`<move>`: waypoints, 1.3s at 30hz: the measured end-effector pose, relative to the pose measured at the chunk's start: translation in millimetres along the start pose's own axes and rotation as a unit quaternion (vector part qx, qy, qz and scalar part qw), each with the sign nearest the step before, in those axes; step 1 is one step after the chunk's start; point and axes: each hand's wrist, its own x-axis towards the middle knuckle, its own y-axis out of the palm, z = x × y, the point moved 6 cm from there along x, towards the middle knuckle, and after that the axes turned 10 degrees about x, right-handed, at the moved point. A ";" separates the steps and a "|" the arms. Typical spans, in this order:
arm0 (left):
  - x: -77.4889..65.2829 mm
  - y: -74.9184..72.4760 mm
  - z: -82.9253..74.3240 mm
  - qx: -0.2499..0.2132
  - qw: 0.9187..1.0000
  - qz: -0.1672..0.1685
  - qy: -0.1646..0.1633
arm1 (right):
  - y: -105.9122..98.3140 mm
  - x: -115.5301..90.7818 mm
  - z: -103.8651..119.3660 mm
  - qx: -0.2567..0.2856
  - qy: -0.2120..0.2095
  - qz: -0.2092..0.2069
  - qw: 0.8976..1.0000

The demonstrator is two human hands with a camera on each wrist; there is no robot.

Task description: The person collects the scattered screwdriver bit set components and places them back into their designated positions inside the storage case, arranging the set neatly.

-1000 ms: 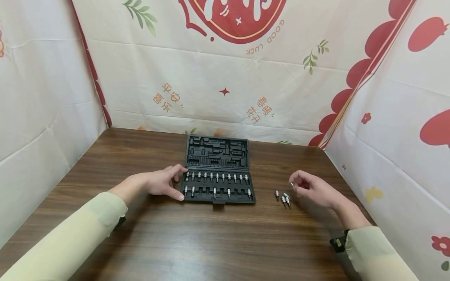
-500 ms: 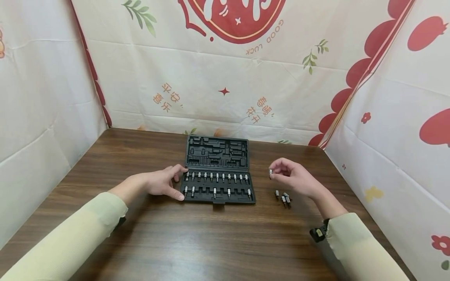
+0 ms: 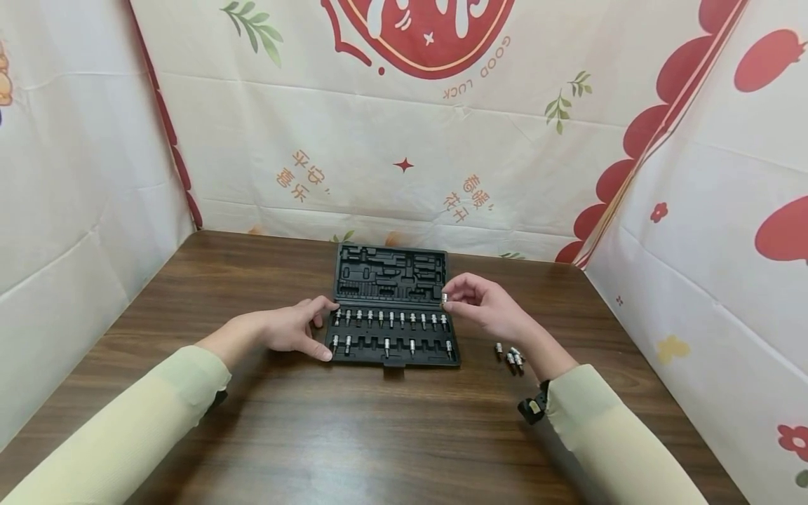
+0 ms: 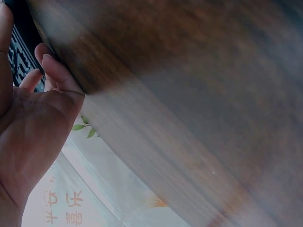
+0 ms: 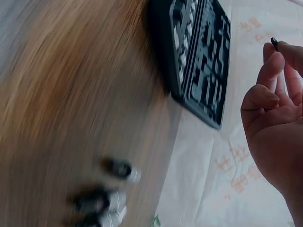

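A black socket case (image 3: pixel 393 355) lies unfolded on the table, with two rows of silver-topped bit sockets in its near half and a moulded lid (image 3: pixel 391 273) behind. Against the case's left edge rests my left hand (image 3: pixel 293 327), thumb at the front corner and index finger near the hinge. My right hand (image 3: pixel 489 306) pinches one bit socket (image 3: pixel 445 299) between thumb and fingertips, above the case's right end by the hinge. The right wrist view shows the dark tip of this bit socket (image 5: pixel 274 43). Right of the case lie several loose bit sockets (image 3: pixel 515 359).
The wooden table (image 3: pixel 379 435) extends in front of the case. A printed cloth (image 3: pixel 404 189) hangs behind it, and more cloth (image 3: pixel 713 280) hangs at the sides. Several slots in the case's front row hold no socket.
My right hand has moved left with the bit socket, from beside the loose sockets to over the case's right end. The left hand stays on the case's edge.
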 end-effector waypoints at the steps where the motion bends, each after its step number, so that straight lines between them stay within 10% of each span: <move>1: 0.0 0.0 0.1 0.000 1.000 0.000 0.000 | 3.7 2.7 1.1 0.001 -0.002 0.002 1.000; 22: 0.1 -0.9 0.1 0.001 1.000 -0.002 0.004 | 84.9 42.1 11.4 -0.008 0.005 0.083 0.997; 39: -0.1 -1.0 0.2 -0.003 1.000 -0.010 0.005 | 141.7 50.6 12.7 -0.132 0.056 0.175 0.974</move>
